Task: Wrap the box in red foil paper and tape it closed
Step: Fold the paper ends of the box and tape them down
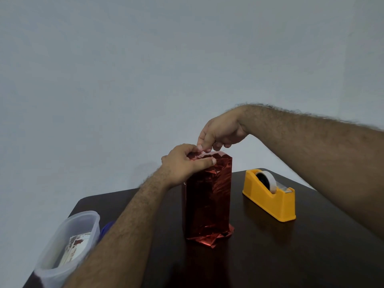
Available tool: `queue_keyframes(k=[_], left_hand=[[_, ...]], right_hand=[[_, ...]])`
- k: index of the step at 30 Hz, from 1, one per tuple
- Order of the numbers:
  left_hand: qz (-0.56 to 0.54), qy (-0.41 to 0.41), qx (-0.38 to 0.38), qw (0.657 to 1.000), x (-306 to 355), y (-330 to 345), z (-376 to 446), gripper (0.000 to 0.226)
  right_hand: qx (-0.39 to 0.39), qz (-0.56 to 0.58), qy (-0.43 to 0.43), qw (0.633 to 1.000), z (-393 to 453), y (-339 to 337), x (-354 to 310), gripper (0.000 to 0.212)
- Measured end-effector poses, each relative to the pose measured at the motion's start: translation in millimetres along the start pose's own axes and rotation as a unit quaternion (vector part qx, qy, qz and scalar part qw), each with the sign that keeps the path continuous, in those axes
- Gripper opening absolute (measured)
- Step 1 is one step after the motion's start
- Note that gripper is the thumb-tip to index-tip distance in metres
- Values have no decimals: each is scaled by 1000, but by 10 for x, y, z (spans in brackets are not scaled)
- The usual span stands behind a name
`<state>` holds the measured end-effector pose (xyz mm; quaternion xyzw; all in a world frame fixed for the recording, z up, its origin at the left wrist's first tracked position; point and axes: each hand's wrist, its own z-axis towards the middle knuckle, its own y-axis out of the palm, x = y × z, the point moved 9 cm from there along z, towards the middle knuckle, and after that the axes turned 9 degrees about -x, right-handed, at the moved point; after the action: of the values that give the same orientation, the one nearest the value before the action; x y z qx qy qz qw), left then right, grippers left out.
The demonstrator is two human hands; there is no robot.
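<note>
Left hand and right hand atop upright foil-wrapped box.

Left hand reaches forward, thumb extended, fingers curled in a grip. Right hand arches above it, fingertips pinching downward.
</note>
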<state>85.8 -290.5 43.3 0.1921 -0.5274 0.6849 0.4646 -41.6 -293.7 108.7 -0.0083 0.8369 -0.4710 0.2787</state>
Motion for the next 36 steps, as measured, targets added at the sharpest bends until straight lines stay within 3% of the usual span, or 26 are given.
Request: queue_keyframes(k=[5,10,15,22,28,34,36], left_hand=[[11,10,-4,1000,49,-3,-15,74],[21,10,-3,1000,86,-13,-49,57],[16,11,-6,1000,87,-4,-35,66],[25,7,-5,1000,60,-11,-21,67],[23,4,-4,1000,80,0,-35,64],[13,-3,-2,1000,42,17,-16,87],[13,-6,3,1000,32,7,-16,79]], right_hand=[[8,-19,36,999,19,9,-21,3],[40,-51,74,995,31,-25,-42,10],[49,-81,93,991,1,-32,-101,8],[30,-33,71,996,-9,-33,-47,8],[99,-40,97,990,-106,-238,59,6],[1,67,33,997,-104,-19,1,14],[-4,55,39,998,-62,47,-16,14]])
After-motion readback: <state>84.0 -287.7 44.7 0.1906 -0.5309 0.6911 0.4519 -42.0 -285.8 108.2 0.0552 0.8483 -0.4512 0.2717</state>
